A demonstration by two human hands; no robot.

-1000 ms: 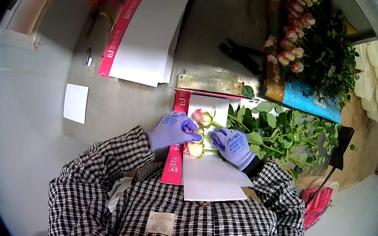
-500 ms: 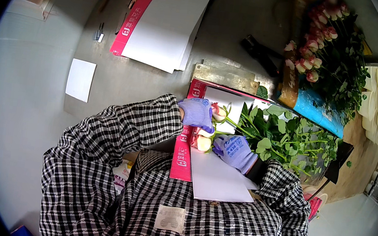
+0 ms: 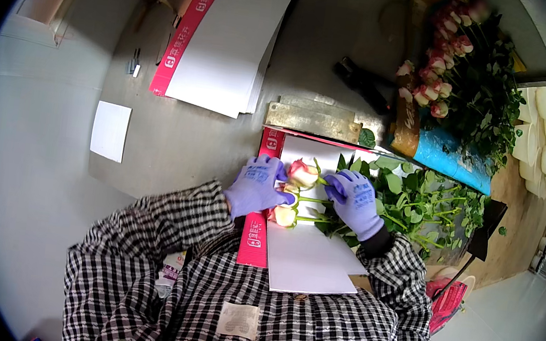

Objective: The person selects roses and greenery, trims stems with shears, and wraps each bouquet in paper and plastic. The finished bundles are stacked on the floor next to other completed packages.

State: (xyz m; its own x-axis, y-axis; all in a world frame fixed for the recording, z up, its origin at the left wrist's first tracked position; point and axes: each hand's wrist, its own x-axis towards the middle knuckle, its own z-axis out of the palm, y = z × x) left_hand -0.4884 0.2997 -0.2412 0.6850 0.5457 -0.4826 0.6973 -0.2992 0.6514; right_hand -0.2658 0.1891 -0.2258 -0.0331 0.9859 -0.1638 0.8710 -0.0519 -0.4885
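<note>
Three pink-and-cream roses lie with their heads on a white paper sheet (image 3: 309, 260) with a red printed band. My left hand (image 3: 254, 185), in a purple glove, has thumb and fingers about the middle rose (image 3: 291, 192), its fingertips against the upper rose (image 3: 302, 173). The lower rose (image 3: 283, 216) lies just under the thumb. My right hand (image 3: 357, 203), gloved alike, pinches the upper rose's stem close behind the head. The stems and green leaves (image 3: 413, 198) stretch away to the right, partly hidden by the right hand.
A stack of white sheets with red bands (image 3: 231, 42) lies at the far left. Beyond the paper are a metal block (image 3: 313, 121) and a black tool (image 3: 362, 82). More roses (image 3: 445, 72) lie at the far right by a blue wrap (image 3: 455, 157). A white card (image 3: 110, 131) lies left.
My left hand has drawn back left, uncovering the upper rose's head. My right hand has moved up from the lower stems to the upper rose's stem. All three heads now show.
</note>
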